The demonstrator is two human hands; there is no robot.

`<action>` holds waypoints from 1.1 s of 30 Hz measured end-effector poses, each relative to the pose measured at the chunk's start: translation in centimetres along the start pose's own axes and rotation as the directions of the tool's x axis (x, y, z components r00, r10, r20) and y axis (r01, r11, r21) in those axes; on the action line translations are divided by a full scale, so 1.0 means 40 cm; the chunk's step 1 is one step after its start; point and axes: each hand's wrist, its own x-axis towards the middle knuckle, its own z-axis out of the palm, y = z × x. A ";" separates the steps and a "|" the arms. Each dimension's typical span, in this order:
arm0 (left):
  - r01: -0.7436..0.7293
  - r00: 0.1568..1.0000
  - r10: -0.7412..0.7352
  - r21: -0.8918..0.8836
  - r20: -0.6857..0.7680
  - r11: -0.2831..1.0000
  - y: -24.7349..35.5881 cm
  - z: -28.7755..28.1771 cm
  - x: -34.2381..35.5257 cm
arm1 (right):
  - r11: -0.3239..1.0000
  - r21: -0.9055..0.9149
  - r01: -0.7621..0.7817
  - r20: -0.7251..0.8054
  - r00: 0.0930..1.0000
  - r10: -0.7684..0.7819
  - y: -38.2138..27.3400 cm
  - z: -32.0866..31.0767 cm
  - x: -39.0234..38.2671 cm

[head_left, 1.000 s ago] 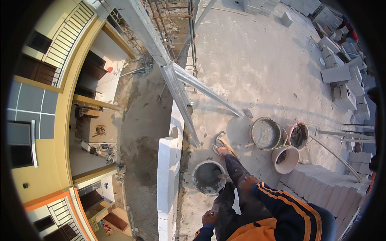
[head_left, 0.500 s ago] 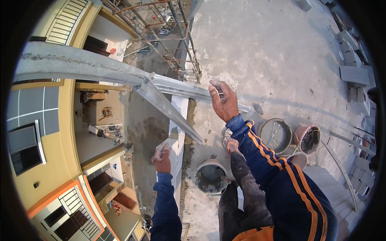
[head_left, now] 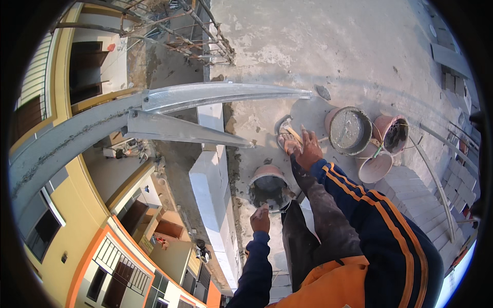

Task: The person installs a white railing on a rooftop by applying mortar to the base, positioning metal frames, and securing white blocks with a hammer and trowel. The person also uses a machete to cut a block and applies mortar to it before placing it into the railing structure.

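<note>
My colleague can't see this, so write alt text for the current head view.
A person's right hand appears close to a hammer and the left hand near a bucket of gray mix, on a construction site with white blocks and metal beams.

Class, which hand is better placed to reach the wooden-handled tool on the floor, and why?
Probably the right hand: in view it appears beside the wooden-handled tool, while the left hand is farther off, near a mortar bucket.

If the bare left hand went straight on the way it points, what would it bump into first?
The left hand would probably meet the round, pinkish, grey-smeared bucket just ahead, though this single view leaves depth unclear.
</note>
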 end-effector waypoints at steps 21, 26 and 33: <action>-0.249 0.928 -0.068 0.747 0.366 0.617 -0.471 -0.090 -0.420 | 0.867 -0.323 -0.379 0.301 0.827 0.474 0.225 0.222 -0.695; -0.326 0.934 0.130 0.648 0.332 0.688 -0.524 -0.154 -0.437 | 0.875 -0.373 -0.309 0.412 0.790 0.454 0.266 0.248 -0.822; -0.443 0.876 0.274 0.441 0.396 0.780 -0.616 -0.374 -0.468 | 0.913 0.042 -0.405 0.637 0.715 0.288 0.394 0.121 -1.034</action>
